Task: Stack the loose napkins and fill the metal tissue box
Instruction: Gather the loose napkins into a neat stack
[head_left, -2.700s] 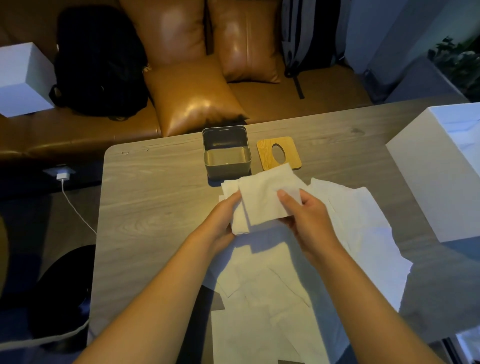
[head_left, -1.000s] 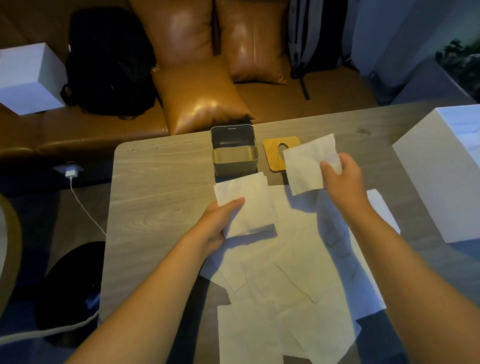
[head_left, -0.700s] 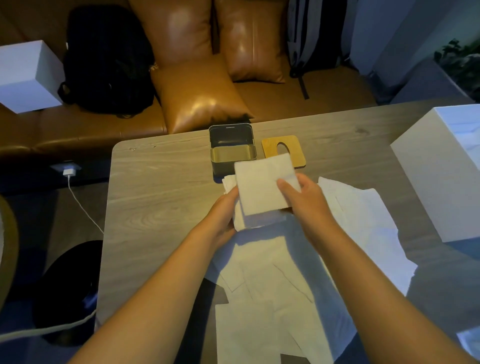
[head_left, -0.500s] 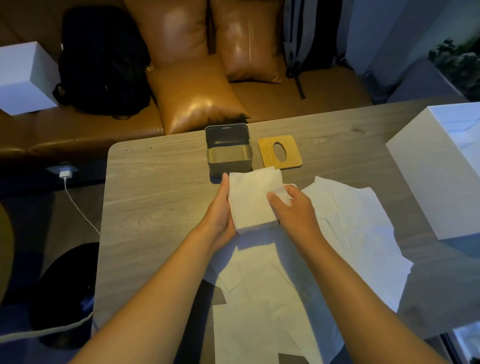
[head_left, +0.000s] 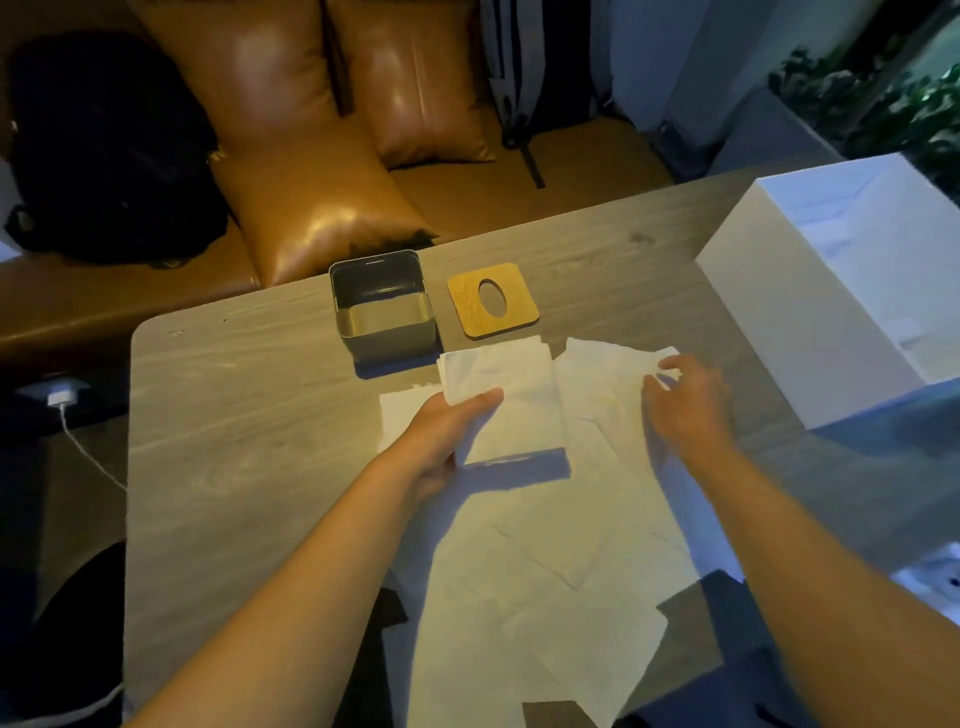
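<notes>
My left hand (head_left: 449, 431) grips a stack of white napkins (head_left: 511, 400) by its left edge, thumb on top, just above the table. My right hand (head_left: 685, 402) lies to the right, and its fingertips pinch the far corner of a loose napkin (head_left: 608, 374). Several more loose napkins (head_left: 545, 571) are spread over the table towards me. The open metal tissue box (head_left: 384, 317) stands just beyond the stack, with nothing visible inside. Its wooden lid (head_left: 491, 301) with an oval hole lies flat to the right of the box.
A large white box (head_left: 810, 312) stands at the table's right. The grey wooden table (head_left: 234, 415) ends at the left near a charger cable (head_left: 78, 431). Behind the table is a brown leather sofa with cushions (head_left: 311, 218) and a black backpack (head_left: 109, 150).
My right hand has left the stack and moved right onto a loose napkin. My left hand keeps hold of the stack, which sits a little lower.
</notes>
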